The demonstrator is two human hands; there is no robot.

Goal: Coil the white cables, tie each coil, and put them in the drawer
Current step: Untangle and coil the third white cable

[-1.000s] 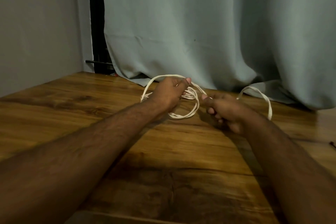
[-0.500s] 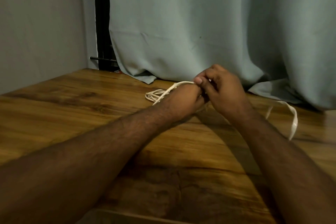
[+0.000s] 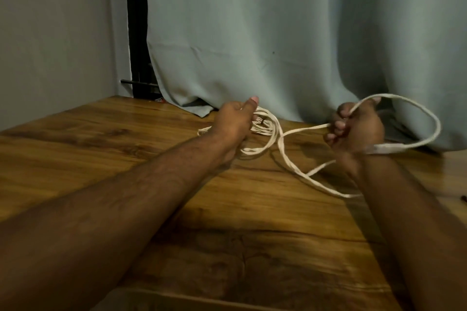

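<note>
Head view, the only one: left hand (image 3: 233,124) curled round a bundle of finished turns of the white cable (image 3: 284,156), thumb up at the top, loops spilling out below and to the right of the fist onto the wooden table (image 3: 101,149). Right hand (image 3: 356,131) closed in a fist on the free run of the same cable, fingers wrapped round a strand that leaves toward the left and another that arcs up and out to the right in a wide loop (image 3: 429,118) in front of the grey curtain (image 3: 278,33). Blurred pale end of the cable (image 3: 384,149) just beside the right wrist, plug or plain end impossible to tell. Between the fists, slack sagging down to the table in a long narrow V, tip near the right forearm.

Relation that matters: coil at the left hand, loose length lying to the right of it, running roughly left to right along the table's far side, hands well apart. Right hand clearly the nearer to the slack, left the anchor. Likely next, as a judgement: carrying the free length leftward across to the held bundle for another turn, minding the crossed strands just right of the coil, a probable snag. No drawer in sight, no tie seen, coil unfinished and untied
</note>
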